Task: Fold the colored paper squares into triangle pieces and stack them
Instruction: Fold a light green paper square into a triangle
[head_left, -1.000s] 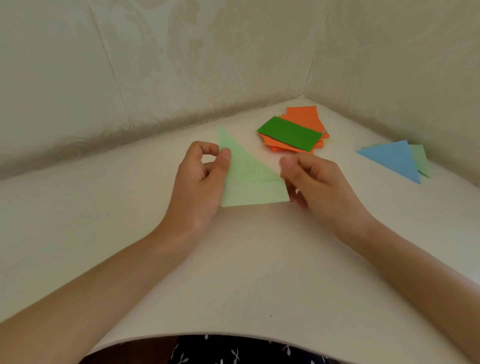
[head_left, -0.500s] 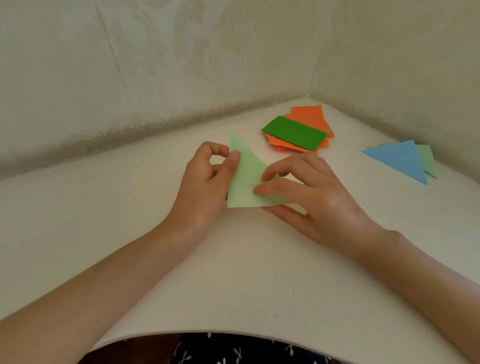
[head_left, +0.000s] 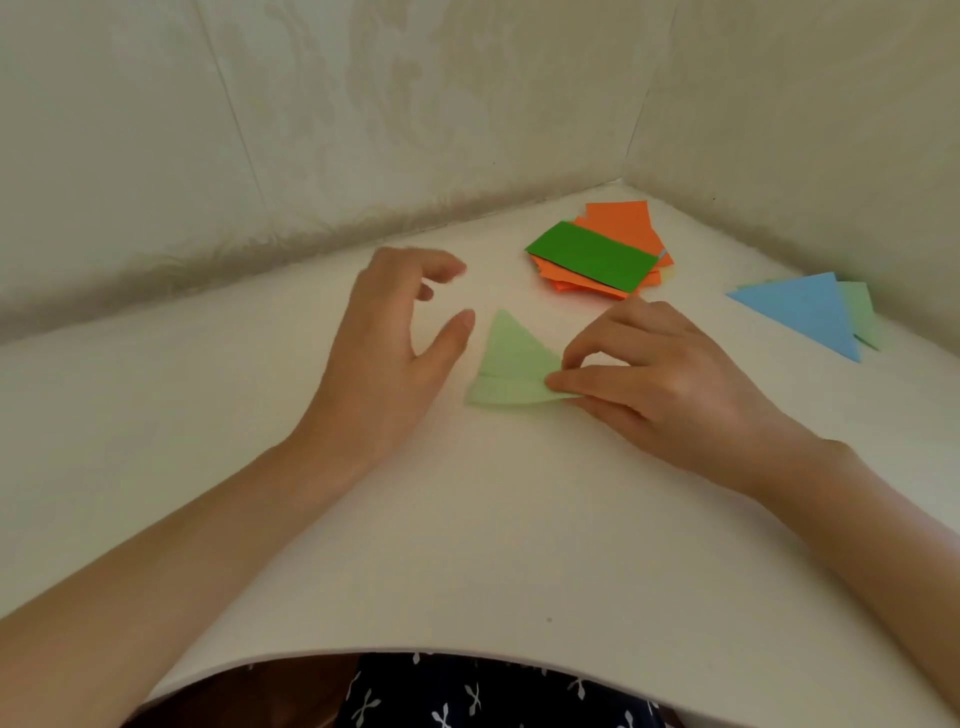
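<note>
Green folded piece is pinched at its corner by right hand fingertips, likely for stacking on blue triangle; left hand is spread, empty, thumb just beside the piece.

The near triangle is pale green, the far triangle blue, papers orange.

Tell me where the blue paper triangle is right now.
In the head view, the blue triangle lies far right on the table, overlapping a pale green triangle, right of the orange paper pile.

Left hand hovers relaxed; right hand pinches.
</note>
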